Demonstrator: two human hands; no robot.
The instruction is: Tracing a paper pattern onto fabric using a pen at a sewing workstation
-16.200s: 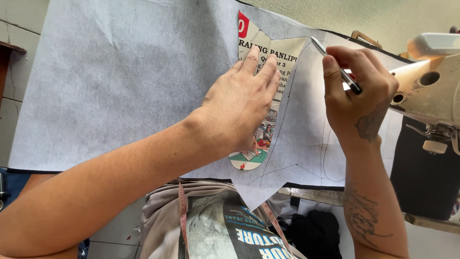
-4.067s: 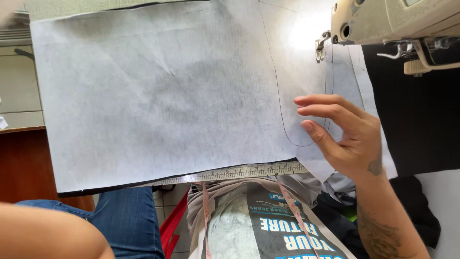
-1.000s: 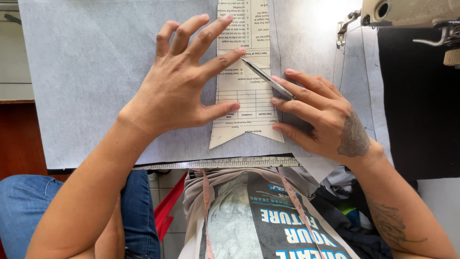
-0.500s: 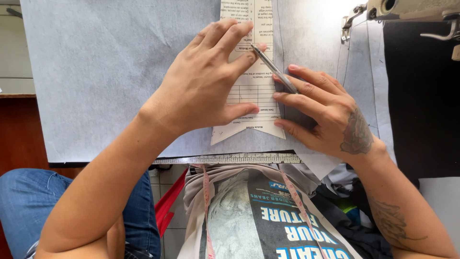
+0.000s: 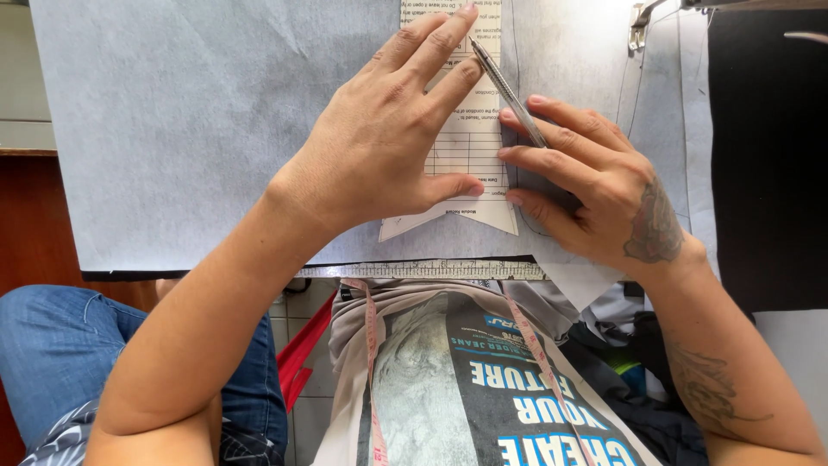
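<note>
Paper template: a printed, cream-coloured paper shape with a notched lower end, lying flat on the pale fabric near the table's front edge, between the two hands; its top runs out of the picture.
Pen: a slim silver pen, slanted, its tip at the template's right edge high up, its lower end in the right hand.
Left hand: palm down, fingers spread flat and slightly fanned, pressing on the template; the fingertips point up the template, the thumb lies across its lower part.
Right hand: just beside the template's right edge, fingers curled narrowly around the pen; the remaining fingers rest on the fabric, tips touching the template's edge.
Pale fabric: a large light grey-blue sheet spread over the table, with faint traced lines to the right of the right hand.
Ruler strip: a marked measuring strip along the table's front edge, just below the template.
Tape measure: a pink band hanging down over the person's printed shirt.
Dark cloth: a black piece at the far right, beside the pale fabric.
Sewing machine part: metal, at the top right, mostly cut off.
</note>
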